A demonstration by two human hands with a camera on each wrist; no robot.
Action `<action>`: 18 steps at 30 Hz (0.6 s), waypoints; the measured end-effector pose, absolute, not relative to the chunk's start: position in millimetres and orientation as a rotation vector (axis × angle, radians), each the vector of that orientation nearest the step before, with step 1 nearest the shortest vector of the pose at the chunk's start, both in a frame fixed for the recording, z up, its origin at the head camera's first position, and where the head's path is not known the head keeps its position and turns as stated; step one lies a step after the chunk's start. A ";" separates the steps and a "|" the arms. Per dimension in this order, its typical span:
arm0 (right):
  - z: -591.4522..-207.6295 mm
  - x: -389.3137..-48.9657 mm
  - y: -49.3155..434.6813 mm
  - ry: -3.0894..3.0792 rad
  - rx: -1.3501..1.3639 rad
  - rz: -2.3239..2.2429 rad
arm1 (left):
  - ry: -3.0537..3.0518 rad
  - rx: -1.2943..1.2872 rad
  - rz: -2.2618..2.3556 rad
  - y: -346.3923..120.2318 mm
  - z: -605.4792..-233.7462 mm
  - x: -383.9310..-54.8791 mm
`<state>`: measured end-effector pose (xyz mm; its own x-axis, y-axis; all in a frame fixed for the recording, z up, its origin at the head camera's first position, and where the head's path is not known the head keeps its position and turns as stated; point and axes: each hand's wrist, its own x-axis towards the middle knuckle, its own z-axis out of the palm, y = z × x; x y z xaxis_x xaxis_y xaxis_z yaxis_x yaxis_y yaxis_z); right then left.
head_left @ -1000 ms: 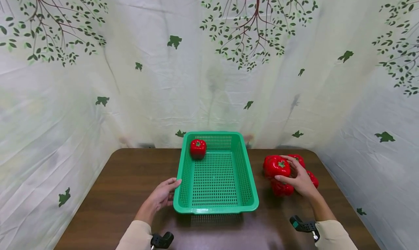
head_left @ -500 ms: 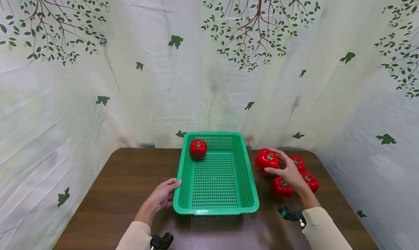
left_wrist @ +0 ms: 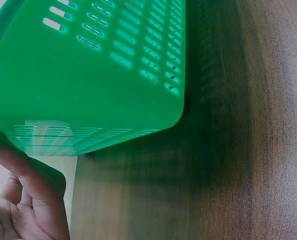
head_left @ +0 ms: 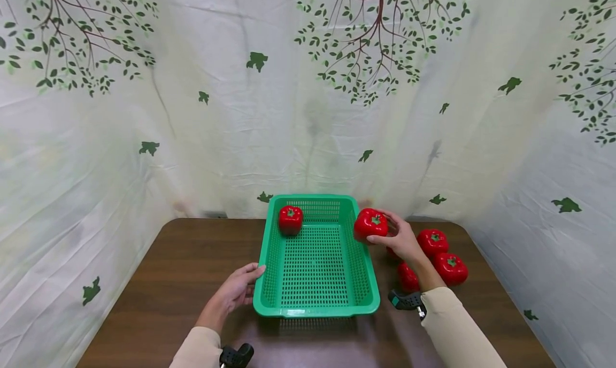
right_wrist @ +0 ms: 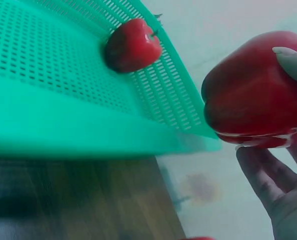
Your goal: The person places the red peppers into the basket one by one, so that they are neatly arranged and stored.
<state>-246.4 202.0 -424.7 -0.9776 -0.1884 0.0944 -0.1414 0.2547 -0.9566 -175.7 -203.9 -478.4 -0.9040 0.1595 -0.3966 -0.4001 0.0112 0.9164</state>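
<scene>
A person's right hand (head_left: 402,242) holds a red pepper (head_left: 370,224) at the right rim of a green basket (head_left: 317,311), towards its far end. The thumb lies on the pepper's near side and the fingers reach round its far side, spread about as wide as its body. From these views, it is hard to tell whether the pepper touches the rim. The left hand (head_left: 237,286) grips the basket's left rim, thumb on top and fingers curled below, which probably steadies it.

The step in hand appears to be bringing this pepper into the basket. The next move would call for clearing the right rim, lowering the pepper to the basket's floor and only then loosening the fingers.

The held pepper is glossy, plump and lobed, with a green stem facing up. A similar pepper (head_left: 291,220) stands upright in the basket's far left corner. At the right of the brown wooden worktop (head_left: 192,261), at least three loose peppers (head_left: 450,268) sit close together, partly hidden by the right arm; a sliver of red below the right hand may be another.
</scene>
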 end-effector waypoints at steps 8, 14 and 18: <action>-429.2 -254.6 180.4 2.375 -0.338 -1.956 | 1.892 -0.234 1.947 -203.6 -478.3 -176.0; -432.3 -260.7 165.4 2.386 -0.370 -1.952 | 1.888 -0.231 1.943 -204.0 -477.3 -175.6; -433.9 -267.1 154.9 2.378 -0.367 -1.952 | 1.890 -0.230 1.946 -203.8 -476.9 -175.8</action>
<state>-267.1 154.9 -433.9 -0.9710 -0.2090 0.1160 -0.1545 0.1782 -0.9718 -175.8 -203.8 -476.9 -0.8999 0.1785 -0.3980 -0.4030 0.0090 0.9152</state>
